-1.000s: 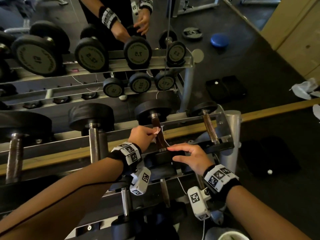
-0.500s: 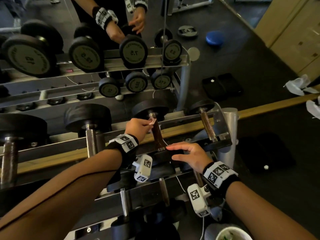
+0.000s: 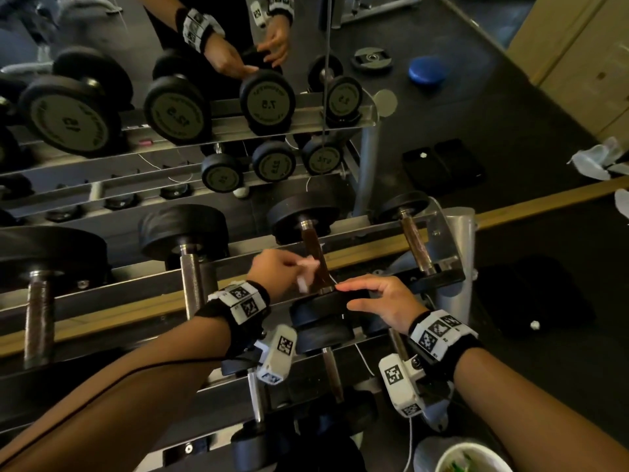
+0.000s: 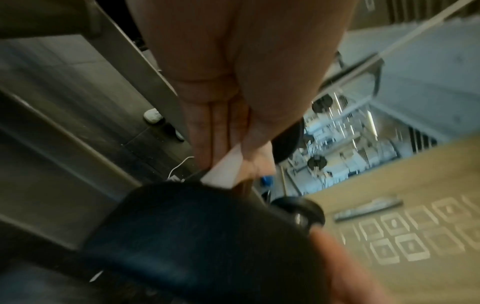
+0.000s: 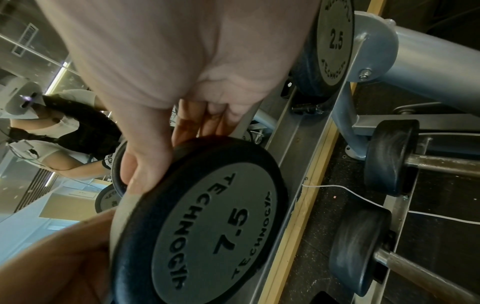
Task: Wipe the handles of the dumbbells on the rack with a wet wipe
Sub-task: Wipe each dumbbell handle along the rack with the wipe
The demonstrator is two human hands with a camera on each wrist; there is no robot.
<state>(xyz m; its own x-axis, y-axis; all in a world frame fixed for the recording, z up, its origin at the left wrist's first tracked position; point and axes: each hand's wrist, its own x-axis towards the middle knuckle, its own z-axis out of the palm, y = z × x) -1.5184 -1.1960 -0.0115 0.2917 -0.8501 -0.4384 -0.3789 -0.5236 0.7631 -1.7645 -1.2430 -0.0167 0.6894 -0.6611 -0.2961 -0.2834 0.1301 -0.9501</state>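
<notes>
Steel rails of the rack (image 3: 102, 294) run left to right under my arms, with a mirror behind throwing back the same weights. On the top tier sits the 7.5 dumbbell I am working on, its far head (image 3: 303, 216) resting against the back rail and its near head (image 5: 202, 222) just under my right hand (image 3: 381, 301). That hand lies over the near head's rubber rim, fingers only lightly bent with the thumb on the near side, steadying it, not clamping. I judge the dumbbell heavy enough to stay put, though round heads can roll on the rails, so bracing the rim is the sensible hold. Between the heads runs the brownish handle (image 3: 315, 257), stiff metal and probably textured, so it should drag at the cloth. My left hand (image 3: 275, 270) pinches the wet wipe (image 3: 308, 272) between thumb and fingers and holds it against the left side of the handle near its middle. The wipe is thin, limp and damp; it will bunch or tear if I rub hard, so I would fold it round the bar and slide along its length. Other handles to the left and right look untouched by me.
</notes>
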